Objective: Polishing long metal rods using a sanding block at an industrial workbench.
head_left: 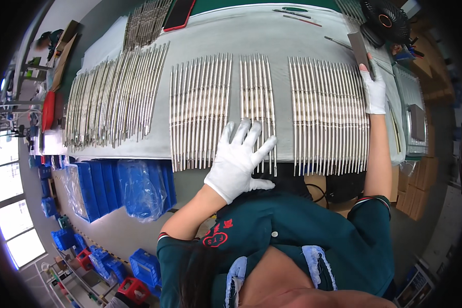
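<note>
My left hand (238, 161), in a white glove, is spread with its fingers apart over the near ends of a narrow group of thin metal rods (255, 84). My right hand (374, 92) is raised at the far right, in a white glove that leaves some fingertips bare. Its fingers are closed on a flat, dark grey block (358, 49). Close beside that hand lies a wide row of metal rods (328, 113). Left of the narrow group is another row of rods (200, 102). Any contact between the left palm and the rods is hidden.
A large slanted batch of rods (115, 97) covers the table's left, with more rods (146, 23) behind. A black fan (386, 21) stands at the back right. Another grey block (417, 122) rests on the right. Blue bins (100, 187) stand below the front edge.
</note>
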`<state>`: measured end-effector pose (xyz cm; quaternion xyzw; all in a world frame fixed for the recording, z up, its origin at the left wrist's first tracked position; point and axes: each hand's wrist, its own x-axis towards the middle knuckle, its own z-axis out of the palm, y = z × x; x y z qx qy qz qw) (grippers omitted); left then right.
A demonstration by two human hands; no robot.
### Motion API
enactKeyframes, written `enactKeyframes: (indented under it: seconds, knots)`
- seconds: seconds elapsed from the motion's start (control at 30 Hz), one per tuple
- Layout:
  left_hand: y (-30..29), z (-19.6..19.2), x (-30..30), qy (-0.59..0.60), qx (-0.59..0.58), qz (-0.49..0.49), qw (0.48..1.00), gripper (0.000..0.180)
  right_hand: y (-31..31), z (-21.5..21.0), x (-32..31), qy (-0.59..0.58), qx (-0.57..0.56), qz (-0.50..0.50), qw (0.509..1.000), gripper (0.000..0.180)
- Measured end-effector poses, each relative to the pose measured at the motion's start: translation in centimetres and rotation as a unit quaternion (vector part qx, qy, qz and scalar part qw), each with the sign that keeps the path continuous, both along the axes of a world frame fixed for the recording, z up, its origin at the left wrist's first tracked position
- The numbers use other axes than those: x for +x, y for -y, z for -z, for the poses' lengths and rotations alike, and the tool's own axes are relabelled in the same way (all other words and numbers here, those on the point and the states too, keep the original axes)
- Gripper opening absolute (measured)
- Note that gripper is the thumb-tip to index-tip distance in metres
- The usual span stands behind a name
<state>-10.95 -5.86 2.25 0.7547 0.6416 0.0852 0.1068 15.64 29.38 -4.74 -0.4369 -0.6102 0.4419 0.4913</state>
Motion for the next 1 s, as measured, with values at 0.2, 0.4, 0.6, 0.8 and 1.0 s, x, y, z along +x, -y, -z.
enactKeyframes:
  seconds: [0.2,0.4,0.6,0.8,1.0]
  knots:
    - [-1.1,0.9,1.5,0.071,0.018,0.059,0.996,0.102,0.0,-0.1,0.1,0.009,-0.004,0.002,1.0,0.057]
    - [-2.0,1.4,3.4,0.096,0.032,0.088,0.991,0.097,-0.2,0.1,0.4,0.013,0.0,0.0,1.0,0.059]
    - [-1.7,1.1,2.6,0.075,0.024,0.079,0.994,0.094,-0.2,0.2,0.5,0.022,0.015,0.004,1.0,0.059]
    - [0.6,-0.8,0.6,-0.01,-0.015,0.007,1.0,0.095,0.3,-0.6,0.0,-0.015,0.013,0.021,1.0,0.056]
    - [-1.0,-1.0,2.5,-0.01,-0.017,0.033,0.999,0.099,0.9,-1.4,-0.3,-0.059,0.048,0.035,0.996,0.055]
